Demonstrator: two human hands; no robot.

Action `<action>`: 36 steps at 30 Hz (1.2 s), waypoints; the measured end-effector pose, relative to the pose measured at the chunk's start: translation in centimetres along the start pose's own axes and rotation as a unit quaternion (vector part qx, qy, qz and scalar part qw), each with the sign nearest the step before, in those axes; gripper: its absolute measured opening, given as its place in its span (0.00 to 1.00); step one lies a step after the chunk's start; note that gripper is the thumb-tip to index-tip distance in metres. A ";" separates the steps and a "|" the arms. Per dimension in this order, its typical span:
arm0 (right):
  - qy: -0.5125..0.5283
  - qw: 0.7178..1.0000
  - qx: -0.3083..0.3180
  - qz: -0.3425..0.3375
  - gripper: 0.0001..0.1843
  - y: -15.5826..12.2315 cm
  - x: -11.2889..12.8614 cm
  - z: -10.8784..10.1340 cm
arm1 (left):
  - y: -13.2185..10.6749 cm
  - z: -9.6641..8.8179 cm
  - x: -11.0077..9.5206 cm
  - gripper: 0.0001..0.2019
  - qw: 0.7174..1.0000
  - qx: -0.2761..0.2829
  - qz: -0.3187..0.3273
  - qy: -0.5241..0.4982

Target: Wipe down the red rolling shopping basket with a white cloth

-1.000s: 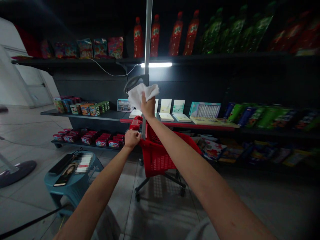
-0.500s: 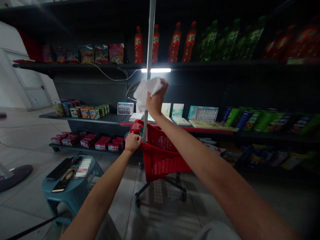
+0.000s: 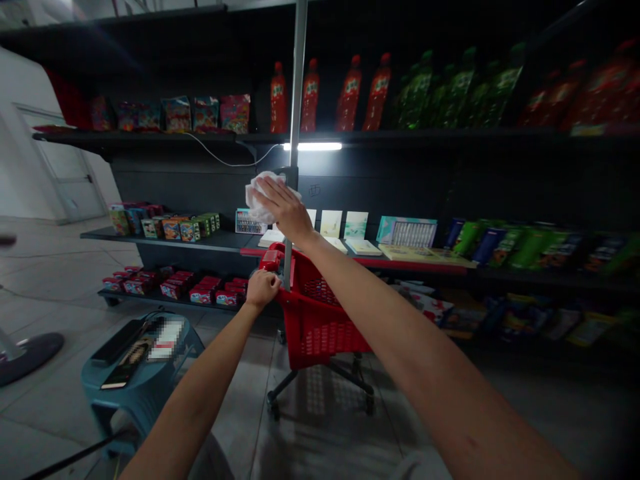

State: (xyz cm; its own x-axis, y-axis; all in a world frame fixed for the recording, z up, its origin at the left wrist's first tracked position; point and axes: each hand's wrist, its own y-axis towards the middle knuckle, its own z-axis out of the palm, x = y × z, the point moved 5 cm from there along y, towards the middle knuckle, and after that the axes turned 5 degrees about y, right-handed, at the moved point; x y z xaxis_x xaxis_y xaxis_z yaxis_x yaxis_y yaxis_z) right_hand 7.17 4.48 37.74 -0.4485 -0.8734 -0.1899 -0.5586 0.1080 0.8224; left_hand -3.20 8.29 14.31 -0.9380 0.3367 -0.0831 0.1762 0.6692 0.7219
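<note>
My right hand (image 3: pixel 287 210) is raised in front of the metal pole (image 3: pixel 299 80), its fingers laid over a crumpled white cloth (image 3: pixel 257 193). Behind the cloth, part of a dark flat panel (image 3: pixel 291 177) at the pole shows; whether the cloth touches it is hard to tell. Lower down, my left hand (image 3: pixel 263 287) is closed around the handle of a red shopping cart (image 3: pixel 320 333), beside the pole's lower part. The palm side of both hands is hidden.
A blue stool (image 3: pixel 95 370) bearing dark flat items stands at left. Behind the cart, dark shelves hold red bottles (image 3: pixel 349 93), green bottles (image 3: pixel 465 87), snack bags (image 3: pixel 176 115), small boxes (image 3: pixel 190 230) and open books (image 3: pixel 363 247). A lit tube lamp (image 3: pixel 320 147) hangs under one shelf.
My right hand has moved left and down with the cloth, which is now bunched under the fingers instead of hanging spread out. My left hand stays on the cart handle.
</note>
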 end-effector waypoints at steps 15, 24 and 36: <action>0.034 0.998 0.030 0.042 0.40 -8.9 0.4 2.3 | 0.0 0.0 0.0 0.13 1.000 0.010 -0.008 -0.006; 0.083 0.990 0.102 0.054 0.28 -19.7 2.8 9.7 | 0.0 1.3 1.4 0.10 0.999 0.037 0.014 -0.018; 0.104 0.987 0.121 0.034 0.35 -24.3 4.1 9.5 | -0.2 0.8 1.5 0.06 0.998 0.049 0.041 -0.005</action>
State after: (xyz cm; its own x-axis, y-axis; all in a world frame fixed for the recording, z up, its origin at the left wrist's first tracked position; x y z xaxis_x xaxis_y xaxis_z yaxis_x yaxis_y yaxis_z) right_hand 12.29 2.77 11.88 -0.3511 -0.9363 -0.0041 -0.6936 0.2571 0.6729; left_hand -4.36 9.19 13.53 -0.9163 0.3991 -0.0336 0.2809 0.7002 0.6564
